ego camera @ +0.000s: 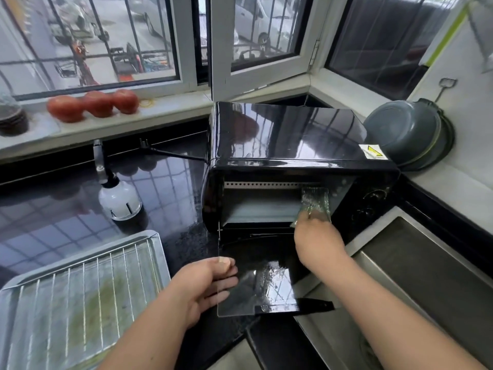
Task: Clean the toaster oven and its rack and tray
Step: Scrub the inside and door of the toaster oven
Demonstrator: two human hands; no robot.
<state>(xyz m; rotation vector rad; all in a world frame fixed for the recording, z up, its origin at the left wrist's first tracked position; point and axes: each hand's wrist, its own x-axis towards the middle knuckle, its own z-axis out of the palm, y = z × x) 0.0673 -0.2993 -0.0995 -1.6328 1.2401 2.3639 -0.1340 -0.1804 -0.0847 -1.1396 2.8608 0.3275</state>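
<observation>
A glossy black toaster oven (288, 134) stands on the dark counter with its glass door (256, 284) folded down. My left hand (205, 284) grips the door's left edge, thumb on top and fingers under the glass. My right hand (317, 239) reaches into the cavity's right side and holds a green cloth or sponge (314, 204) against the right inner wall. The wire rack (88, 289) lies on the metal tray (149, 239) at the lower left, both smeared with greenish residue.
A white spray bottle (118, 198) with a black nozzle stands left of the oven. The steel sink (416, 276) lies at the right. Grey bowls (408, 134) lean in the back corner. Three tomatoes (93, 104) sit on the windowsill. The oven's cord (170, 153) trails behind.
</observation>
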